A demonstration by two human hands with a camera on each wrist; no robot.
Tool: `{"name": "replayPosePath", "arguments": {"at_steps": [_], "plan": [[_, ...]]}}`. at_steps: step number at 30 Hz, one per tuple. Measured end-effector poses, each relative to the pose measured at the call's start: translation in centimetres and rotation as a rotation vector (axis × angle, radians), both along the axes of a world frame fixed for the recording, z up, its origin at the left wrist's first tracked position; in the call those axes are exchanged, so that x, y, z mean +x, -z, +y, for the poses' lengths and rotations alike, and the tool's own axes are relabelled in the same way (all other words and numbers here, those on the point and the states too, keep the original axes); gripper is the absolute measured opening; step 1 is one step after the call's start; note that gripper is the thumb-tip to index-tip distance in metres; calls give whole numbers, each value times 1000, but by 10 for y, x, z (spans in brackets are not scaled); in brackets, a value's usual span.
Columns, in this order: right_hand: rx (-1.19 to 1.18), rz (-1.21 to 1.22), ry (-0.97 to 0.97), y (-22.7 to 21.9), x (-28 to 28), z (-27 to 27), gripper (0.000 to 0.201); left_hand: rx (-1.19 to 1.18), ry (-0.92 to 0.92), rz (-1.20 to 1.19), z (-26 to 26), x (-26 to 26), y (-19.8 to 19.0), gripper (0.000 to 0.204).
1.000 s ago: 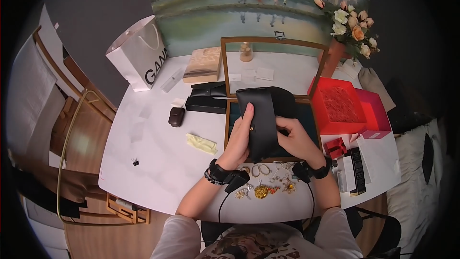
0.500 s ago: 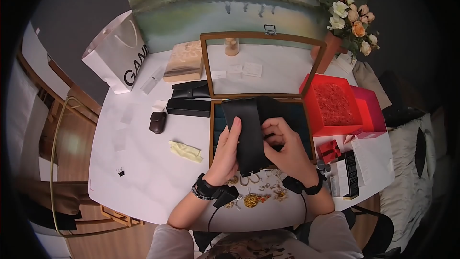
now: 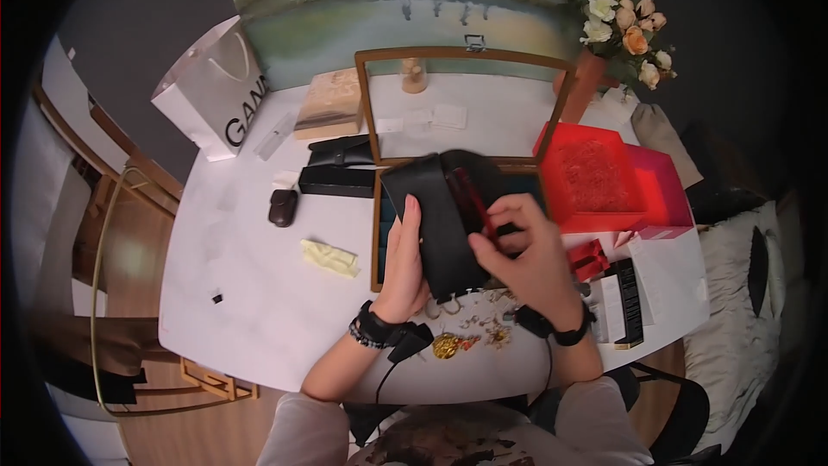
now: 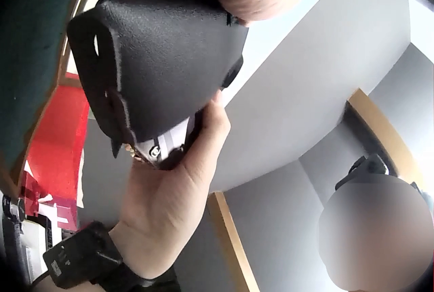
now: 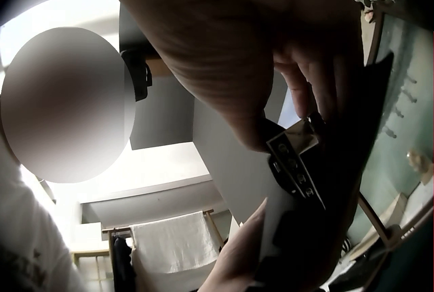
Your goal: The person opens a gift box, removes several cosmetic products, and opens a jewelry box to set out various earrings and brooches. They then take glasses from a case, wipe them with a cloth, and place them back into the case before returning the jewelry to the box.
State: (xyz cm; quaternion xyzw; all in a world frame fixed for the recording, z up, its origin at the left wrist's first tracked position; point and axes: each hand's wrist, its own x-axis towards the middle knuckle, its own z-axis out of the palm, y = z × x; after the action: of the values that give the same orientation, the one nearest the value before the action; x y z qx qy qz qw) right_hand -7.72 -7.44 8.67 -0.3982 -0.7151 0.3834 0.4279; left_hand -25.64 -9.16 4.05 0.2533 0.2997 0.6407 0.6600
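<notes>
A black leather pouch point(image 3: 435, 233) is held over the wooden glass-lidded box point(image 3: 376, 250), its flap spread to the right. Gripping the pouch's left side is the left hand point(image 3: 402, 272), thumb on the front. The right hand point(image 3: 533, 263) pinches a slim dark red item point(image 3: 468, 198) at the pouch's opening. In the right wrist view, a dark piece with a row of small light marks point(image 5: 297, 171) shows below the right hand's fingers point(image 5: 305, 89). The left wrist view shows the pouch's underside point(image 4: 169, 55); the item's full shape is hidden.
Jewellery point(image 3: 446, 345) lies in front of the box. Red boxes point(image 3: 561, 207), a red-ribboned item point(image 3: 588, 260) and a flower vase point(image 3: 583, 91) stand right. Left are a paper bag point(image 3: 203, 95), black cases point(image 3: 336, 180), a brown pouch point(image 3: 282, 207) and a yellow cloth point(image 3: 329, 258).
The pouch has tilted, and the dark red item now shows at its opening between the right hand's fingers and the flap. The left hand keeps its hold.
</notes>
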Motion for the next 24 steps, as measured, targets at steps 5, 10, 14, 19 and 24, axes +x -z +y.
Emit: {"name": "replayPosePath", "arguments": {"at_steps": [5,10,14,19,24], "plan": [[-25,216,60,-15,11,-8,38,19,-246,62,3,-36,5,63],[8,277,25,-15,10,-13,37,18,-385,73,23,-137,80,51],[31,227,-34,-15,2,-15,38,-137,-614,418,16,-172,115,61],[21,233,-84,-14,-12,-18,38,-259,-546,563,9,-179,128,93],[-14,164,-146,-6,-21,-16,33,-135,-817,1333,14,-176,141,90]]}}
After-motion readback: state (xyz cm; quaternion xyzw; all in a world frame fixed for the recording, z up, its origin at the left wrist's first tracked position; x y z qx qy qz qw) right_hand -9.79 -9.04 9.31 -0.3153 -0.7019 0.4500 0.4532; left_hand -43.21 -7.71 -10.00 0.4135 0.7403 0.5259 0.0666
